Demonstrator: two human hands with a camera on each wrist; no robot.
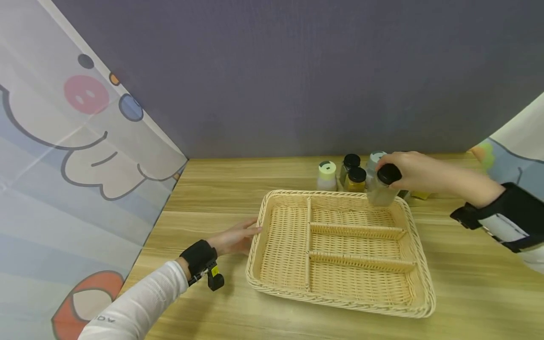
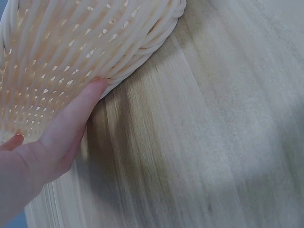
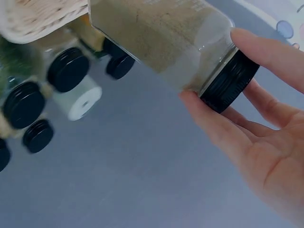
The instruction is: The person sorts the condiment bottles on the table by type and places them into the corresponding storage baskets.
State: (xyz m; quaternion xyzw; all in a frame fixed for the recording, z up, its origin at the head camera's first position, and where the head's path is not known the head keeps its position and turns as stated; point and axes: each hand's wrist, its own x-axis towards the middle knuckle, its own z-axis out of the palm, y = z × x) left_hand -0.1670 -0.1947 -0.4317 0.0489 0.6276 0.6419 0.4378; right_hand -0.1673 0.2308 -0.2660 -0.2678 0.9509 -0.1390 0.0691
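Observation:
A pale wicker basket (image 1: 340, 306) with dividers lies on the wooden table. My left hand (image 1: 235, 237) rests with straight fingers against the basket's left wall; in the left wrist view a fingertip (image 2: 96, 87) touches the weave (image 2: 71, 42). My right hand (image 1: 403, 171) grips a glass spice jar (image 1: 380, 192) by its black cap (image 1: 389, 174), tilted over the basket's far right corner. In the right wrist view my right hand (image 3: 216, 66) pinches the cap (image 3: 231, 84) between thumb and fingers, and the jar (image 3: 161, 42) holds greyish powder.
Several more spice jars stand behind the basket: a white-lidded one (image 1: 327, 175), a black-capped one (image 1: 351, 164) and one with yellow contents (image 1: 356, 180). A grey wall rises behind the table. Printed curtains hang at both sides. Bare tabletop (image 1: 476, 283) lies right of the basket.

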